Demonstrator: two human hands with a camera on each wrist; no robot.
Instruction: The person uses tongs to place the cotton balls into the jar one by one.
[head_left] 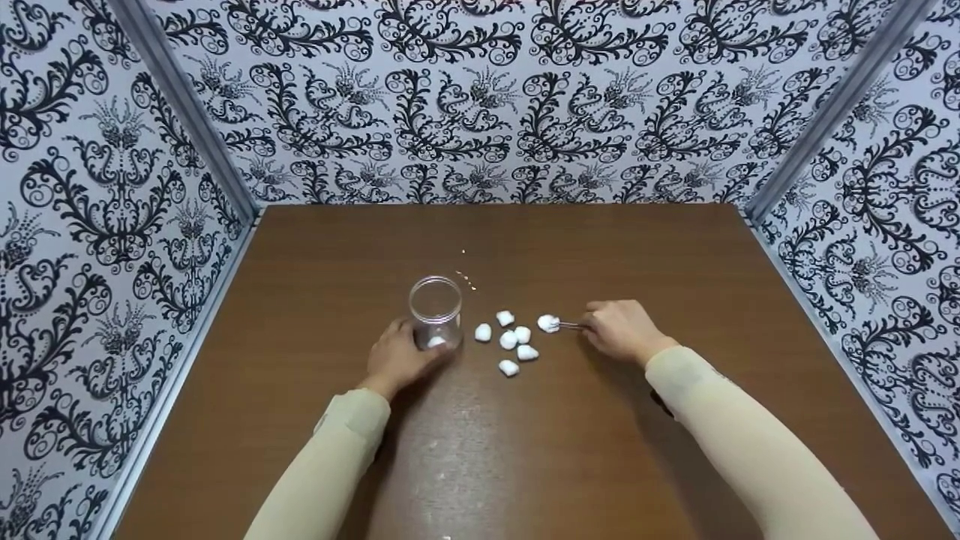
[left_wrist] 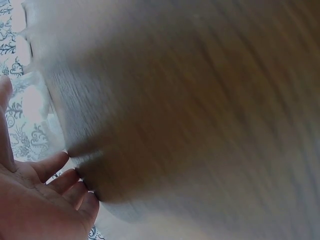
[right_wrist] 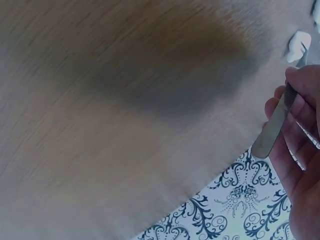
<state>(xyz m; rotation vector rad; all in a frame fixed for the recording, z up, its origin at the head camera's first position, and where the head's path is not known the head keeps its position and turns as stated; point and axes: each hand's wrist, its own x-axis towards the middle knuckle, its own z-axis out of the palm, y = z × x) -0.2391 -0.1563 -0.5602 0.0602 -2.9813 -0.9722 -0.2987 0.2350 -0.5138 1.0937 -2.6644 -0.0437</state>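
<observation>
Two pale cream sleeves (head_left: 322, 457) lay nearest the head camera, reaching in from the near left and near right. Around them stood walls (head_left: 480, 112) papered in black scrollwork on white, with a grey metal post (head_left: 191, 112) at the far left corner and another at the far right. Between the walls spread a brown wood-grain table (head_left: 555, 457).

The left hand (head_left: 401, 356) held the lower part of a clear jar (head_left: 436, 311), its thumb on the near side. The jar stood upright with its mouth uncovered, left of centre. The left wrist view showed the palm side and the four fingertips by the tabletop, which the head view hid.

The right hand (head_left: 619, 330) pinched a pair of metal tweezers (head_left: 571, 325) in a narrow grip. From the head only their thin front end showed; the right wrist view revealed the broad, rounded back end sticking out behind the fingers.

The tweezer tips held one cotton ball (head_left: 548, 324); whether it touched the table I could not tell. Six loose cotton balls (head_left: 509, 340) lay between the hands, the middle two touching and the others slightly apart. One more white ball (head_left: 436, 342) sat at the bottom of the jar, partly behind the thumb. Smallest were the pale specks (head_left: 466, 278) strewn just beyond the jar's right side.
</observation>
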